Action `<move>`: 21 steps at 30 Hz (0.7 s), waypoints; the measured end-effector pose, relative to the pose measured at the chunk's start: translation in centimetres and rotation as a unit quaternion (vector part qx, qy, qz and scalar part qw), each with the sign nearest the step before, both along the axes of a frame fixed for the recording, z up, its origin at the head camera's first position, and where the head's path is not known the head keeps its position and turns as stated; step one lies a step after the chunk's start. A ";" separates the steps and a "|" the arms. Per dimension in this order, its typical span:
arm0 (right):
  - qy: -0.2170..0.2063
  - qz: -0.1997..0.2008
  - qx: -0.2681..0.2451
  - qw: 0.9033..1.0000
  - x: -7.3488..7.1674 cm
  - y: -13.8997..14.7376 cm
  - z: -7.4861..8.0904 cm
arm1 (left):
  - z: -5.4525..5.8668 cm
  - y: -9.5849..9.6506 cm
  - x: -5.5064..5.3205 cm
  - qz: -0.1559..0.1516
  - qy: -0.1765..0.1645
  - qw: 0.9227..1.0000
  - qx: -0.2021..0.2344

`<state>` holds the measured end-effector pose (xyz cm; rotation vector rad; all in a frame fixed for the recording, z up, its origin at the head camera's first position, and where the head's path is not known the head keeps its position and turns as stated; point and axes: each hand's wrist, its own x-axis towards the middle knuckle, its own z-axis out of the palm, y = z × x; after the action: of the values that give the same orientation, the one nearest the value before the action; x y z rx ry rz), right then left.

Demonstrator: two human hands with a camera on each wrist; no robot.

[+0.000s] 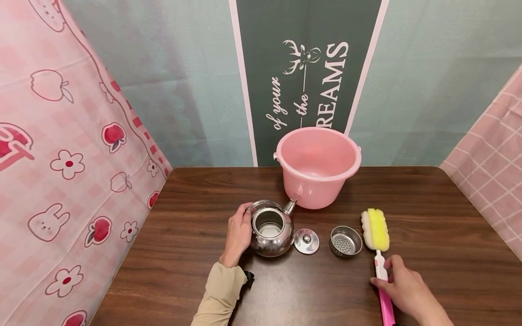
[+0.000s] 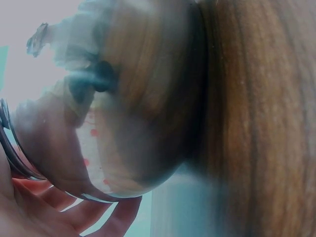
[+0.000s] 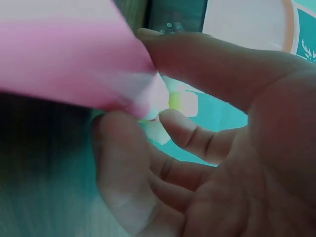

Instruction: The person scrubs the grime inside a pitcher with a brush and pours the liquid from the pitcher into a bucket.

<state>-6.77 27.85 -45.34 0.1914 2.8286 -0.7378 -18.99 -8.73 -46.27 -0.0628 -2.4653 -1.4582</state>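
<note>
A shiny steel kettle [image 1: 272,246] stands lidless on the table, its spout toward the back right. My left hand [image 1: 238,233] grips its left side by the folded-down handle [image 1: 256,205]; in the left wrist view the fingers curl behind the kettle [image 2: 143,143]. A sponge bottle brush [image 1: 381,267] with a yellow and white head lies at the right. My right hand [image 1: 408,285] pinches its pink and white handle between thumb and fingers. Between the hands lie the round kettle lid [image 1: 306,243] and a steel strainer basket [image 1: 345,242] with a perforated bottom.
Behind the kettle stands a pink bucket [image 1: 314,192], close to the spout tip. The dark wooden table [image 1: 183,217] ends at a hanging grey-green curtain [image 1: 195,113]. Pink patterned cloths hang at left and right.
</note>
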 end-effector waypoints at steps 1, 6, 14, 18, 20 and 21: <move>0.001 -0.001 -0.003 1.000 0.0 0.0 -0.1 | 0.0 0.0 0.0 -0.001 0.001 1.000 0.000; 0.014 -0.007 -0.010 1.000 0.2 0.0 -0.4 | 0.0 0.1 0.0 -0.002 0.007 1.000 -0.001; -0.001 -0.022 -0.017 1.000 0.1 0.1 0.0 | 0.0 0.0 0.1 0.000 0.005 1.000 -0.003; 0.010 -0.041 -0.028 0.999 0.2 0.1 0.4 | 0.1 0.0 0.1 0.001 0.003 1.000 -0.003; 0.034 -0.056 -0.037 0.997 0.4 0.1 0.5 | 0.1 0.0 0.1 0.003 0.004 1.000 -0.005; 0.047 -0.063 -0.041 0.996 0.5 0.1 0.6 | 0.1 0.0 0.1 0.003 0.004 1.000 -0.005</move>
<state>-6.30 27.92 -44.74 0.3331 2.8898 -0.9109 -18.90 -8.70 -46.16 -0.0625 -2.4643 -1.4390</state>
